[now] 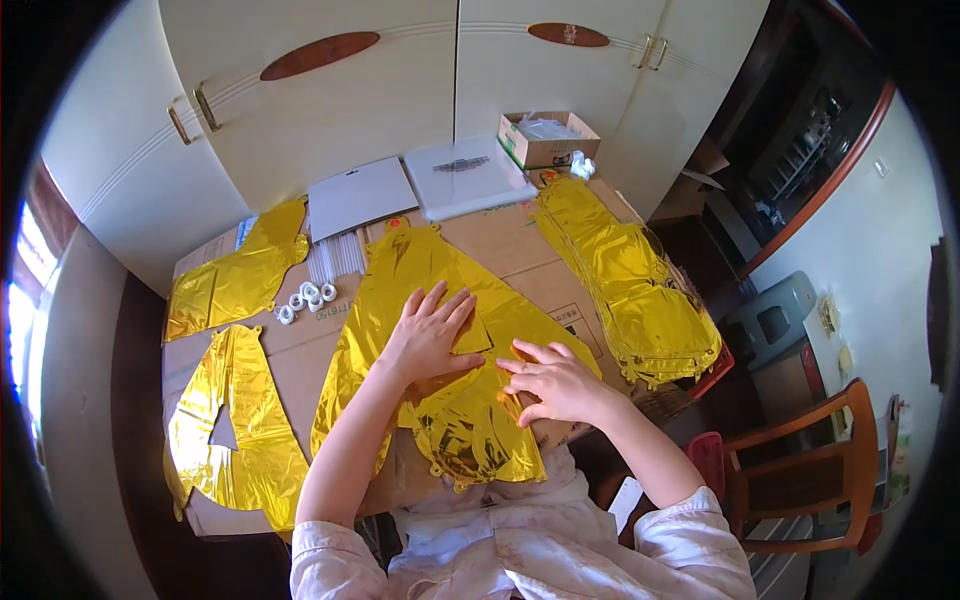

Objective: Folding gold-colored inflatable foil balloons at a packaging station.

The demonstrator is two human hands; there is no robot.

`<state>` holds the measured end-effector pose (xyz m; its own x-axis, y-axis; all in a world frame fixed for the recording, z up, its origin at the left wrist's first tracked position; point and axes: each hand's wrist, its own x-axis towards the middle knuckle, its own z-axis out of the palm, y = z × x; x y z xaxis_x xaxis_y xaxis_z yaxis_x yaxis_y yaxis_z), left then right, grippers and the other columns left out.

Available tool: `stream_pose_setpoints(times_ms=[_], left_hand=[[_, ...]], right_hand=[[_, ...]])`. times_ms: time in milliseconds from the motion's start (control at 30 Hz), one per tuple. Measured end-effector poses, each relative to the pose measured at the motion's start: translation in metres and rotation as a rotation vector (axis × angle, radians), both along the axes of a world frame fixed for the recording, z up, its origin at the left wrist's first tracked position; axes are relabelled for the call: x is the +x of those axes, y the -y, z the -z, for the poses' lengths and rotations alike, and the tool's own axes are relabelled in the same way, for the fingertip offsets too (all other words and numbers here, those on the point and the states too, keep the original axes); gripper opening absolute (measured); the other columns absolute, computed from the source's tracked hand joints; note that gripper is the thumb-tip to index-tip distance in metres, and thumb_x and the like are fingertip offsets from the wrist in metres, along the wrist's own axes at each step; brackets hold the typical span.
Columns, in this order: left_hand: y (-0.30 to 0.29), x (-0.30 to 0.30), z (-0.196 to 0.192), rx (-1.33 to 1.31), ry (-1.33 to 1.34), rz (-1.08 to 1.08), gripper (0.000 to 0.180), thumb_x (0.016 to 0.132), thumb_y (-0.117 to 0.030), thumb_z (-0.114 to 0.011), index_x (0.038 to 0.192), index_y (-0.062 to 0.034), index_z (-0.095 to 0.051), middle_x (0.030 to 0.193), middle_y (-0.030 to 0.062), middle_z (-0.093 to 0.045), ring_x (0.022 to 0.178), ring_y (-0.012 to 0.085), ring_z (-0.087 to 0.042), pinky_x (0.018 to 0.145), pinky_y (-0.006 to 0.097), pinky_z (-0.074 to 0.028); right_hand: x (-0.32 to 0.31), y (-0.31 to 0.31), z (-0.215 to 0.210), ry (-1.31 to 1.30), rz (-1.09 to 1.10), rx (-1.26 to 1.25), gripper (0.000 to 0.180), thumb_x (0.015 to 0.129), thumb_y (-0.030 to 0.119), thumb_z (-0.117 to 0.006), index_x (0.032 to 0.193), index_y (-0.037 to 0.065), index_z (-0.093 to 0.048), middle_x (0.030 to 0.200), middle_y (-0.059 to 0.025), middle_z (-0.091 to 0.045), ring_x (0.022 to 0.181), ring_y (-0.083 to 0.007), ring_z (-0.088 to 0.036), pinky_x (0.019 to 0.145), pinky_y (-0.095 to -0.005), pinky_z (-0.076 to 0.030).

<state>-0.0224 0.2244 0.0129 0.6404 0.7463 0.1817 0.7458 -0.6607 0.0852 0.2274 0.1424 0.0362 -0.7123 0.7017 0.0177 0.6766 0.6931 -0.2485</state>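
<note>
A large flat gold foil balloon (440,290), shaped like a letter A, lies on the cardboard in front of me. Its near part is folded and creased, and its lower edge hangs toward my lap. My left hand (428,335) rests palm down on the middle of the foil, with the fingers stretched out. To its right, my right hand (552,382) touches the same balloon with its fingers apart, the foil mirroring them. Whether any foil is caught under the right thumb is hard to make out.
More flat gold foil balloons lie at the far left (235,270), near left (240,420) and right (630,290). White ribbon rolls (308,297), clear straws (335,258), a white folder (362,197) and a small cardboard box (548,148) sit at the back. A wooden chair (800,460) stands right.
</note>
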Motion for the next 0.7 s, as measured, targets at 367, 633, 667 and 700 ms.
stream_pose_setpoints(times_ms=[367,633,667,700], left_hand=[[0.023,-0.002,-0.012,-0.164,0.085,0.288,0.066,0.086,-0.051,-0.063,0.133,-0.0074,-0.051,0.142,0.0139,-0.049,0.135,0.0335,-0.041,0.112,0.049,-0.032],[0.031,-0.004,-0.018,-0.106,0.005,0.452,0.057,0.081,-0.06,-0.063,0.128,-0.0289,-0.057,0.142,0.0121,-0.045,0.136,0.0446,-0.034,0.111,0.061,-0.027],[0.032,-0.003,-0.018,-0.102,-0.014,0.459,0.057,0.081,-0.063,-0.062,0.128,-0.032,-0.057,0.142,0.0116,-0.044,0.136,0.046,-0.033,0.111,0.062,-0.026],[0.032,-0.002,-0.02,-0.097,-0.03,0.46,0.057,0.081,-0.064,-0.061,0.129,-0.0335,-0.057,0.143,0.0111,-0.044,0.136,0.0463,-0.032,0.111,0.063,-0.025]], right_hand=[[0.002,0.0,0.005,-0.019,0.01,-0.003,0.05,0.069,0.05,-0.077,0.108,0.02,-0.069,0.139,0.0012,-0.055,0.135,-0.0306,-0.041,0.105,-0.0494,-0.034],[0.004,-0.001,0.007,-0.051,0.016,-0.017,0.049,0.07,0.049,-0.077,0.107,0.02,-0.068,0.141,0.0001,-0.052,0.137,-0.0311,-0.039,0.107,-0.0502,-0.033],[0.005,-0.001,0.007,-0.049,0.014,-0.029,0.05,0.07,0.049,-0.077,0.109,0.019,-0.068,0.142,-0.0005,-0.051,0.137,-0.0308,-0.038,0.108,-0.0505,-0.033],[0.004,-0.001,0.007,-0.046,0.011,-0.041,0.052,0.07,0.049,-0.078,0.111,0.019,-0.068,0.142,-0.0011,-0.051,0.138,-0.0306,-0.037,0.108,-0.0508,-0.033]])
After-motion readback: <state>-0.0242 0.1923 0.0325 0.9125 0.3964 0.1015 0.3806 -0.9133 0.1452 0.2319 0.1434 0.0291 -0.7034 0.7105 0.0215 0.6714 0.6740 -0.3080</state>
